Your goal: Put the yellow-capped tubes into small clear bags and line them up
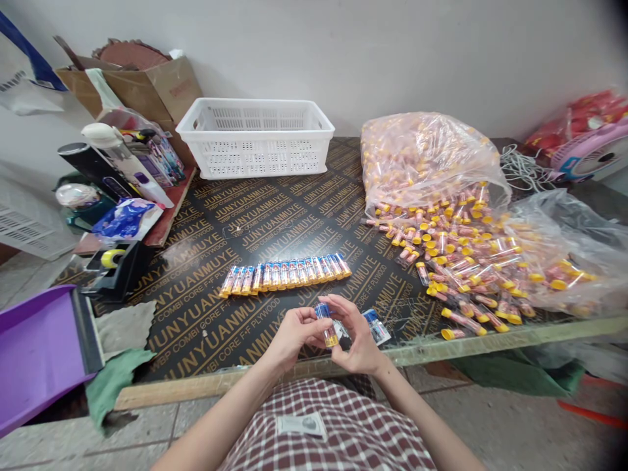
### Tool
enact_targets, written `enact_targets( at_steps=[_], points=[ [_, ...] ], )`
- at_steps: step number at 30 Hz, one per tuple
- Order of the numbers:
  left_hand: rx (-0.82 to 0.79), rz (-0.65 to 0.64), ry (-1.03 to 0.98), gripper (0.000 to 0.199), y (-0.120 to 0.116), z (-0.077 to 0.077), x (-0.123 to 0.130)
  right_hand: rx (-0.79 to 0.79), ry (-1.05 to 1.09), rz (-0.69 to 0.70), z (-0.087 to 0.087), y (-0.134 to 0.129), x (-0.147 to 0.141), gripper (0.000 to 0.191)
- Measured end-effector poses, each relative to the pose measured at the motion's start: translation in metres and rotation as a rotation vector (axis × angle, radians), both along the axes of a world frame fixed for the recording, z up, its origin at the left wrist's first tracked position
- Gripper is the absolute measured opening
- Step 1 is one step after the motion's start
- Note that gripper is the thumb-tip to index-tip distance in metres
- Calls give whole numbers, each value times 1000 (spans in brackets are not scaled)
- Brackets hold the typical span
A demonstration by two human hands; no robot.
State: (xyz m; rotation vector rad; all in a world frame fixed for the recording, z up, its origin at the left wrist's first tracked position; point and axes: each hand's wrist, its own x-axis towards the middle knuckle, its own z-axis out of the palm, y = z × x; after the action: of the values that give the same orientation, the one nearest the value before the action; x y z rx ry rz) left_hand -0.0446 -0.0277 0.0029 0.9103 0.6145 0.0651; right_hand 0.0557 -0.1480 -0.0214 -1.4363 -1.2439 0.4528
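The left hand (298,332) and right hand (356,340) hold 1 blue-and-yellow tube (326,325) between them over the front of the worktop (206,333), both sets of fingers clamped on it. Beyond it lies 1 row of similar tubes (289,273), side by side, with the white basket (260,154) farther back.

Blue-and-yellow tube (326,325), upright between hands (328,332)

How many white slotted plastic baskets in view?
2. One basket stands on the black printed tabletop, near the wall; the other is at far left, cut off by the frame. More may be hidden.
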Motion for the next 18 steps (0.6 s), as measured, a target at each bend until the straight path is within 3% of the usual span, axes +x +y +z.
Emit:
enact_targets(
  at_steps=[4, 6, 9, 12, 15, 18],
  points=[
    [28, -14, -1, 41, 1, -4, 1, -9, -15, 10, 0, -1, 2, 86],
    [131, -15, 27, 45, 4, -10, 1, -23, -75, 3, 1, 2, 15, 84],
    [628, -49, 214, 47, 12, -24, 0, -44, -217, -79, 2, 15, 54, 81],
    [1181, -210, 447, 45, 14, -39, -2, -128, -326, -146, -2, 34, 103, 82],
    [1374, -332, 512, 34, 11, -51, -1, -195, -377, -104, -9, 53, 137, 79],
    [1379, -334, 457, 17, 8, -58, 3, -212, -401, -61, -15, 64, 147, 79]
  ],
)
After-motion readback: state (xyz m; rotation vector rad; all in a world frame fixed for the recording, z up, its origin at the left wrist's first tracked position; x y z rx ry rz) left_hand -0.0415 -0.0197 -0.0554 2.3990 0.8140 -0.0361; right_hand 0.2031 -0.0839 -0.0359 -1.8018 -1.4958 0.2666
